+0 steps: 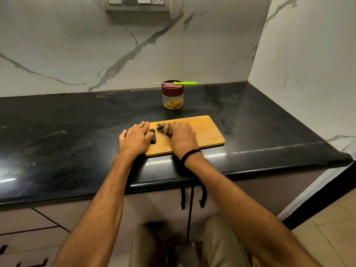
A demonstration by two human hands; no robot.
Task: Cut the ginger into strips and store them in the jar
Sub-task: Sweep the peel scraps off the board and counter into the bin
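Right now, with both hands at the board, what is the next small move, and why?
Probably bunch the dark pieces into one pile on the cutting board with the right hand, which is blurred over them, while the left hand lies flat on the board's left end. The jar cannot take them yet: its lid is on and the knife lies across it.

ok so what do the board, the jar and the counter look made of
Board: likely wood or bamboo, matte tan surface. Jar: clear plastic or glass, contents show through; maroon lid looks plastic. Counter: polished dark stone, judging by its speckle and glare.
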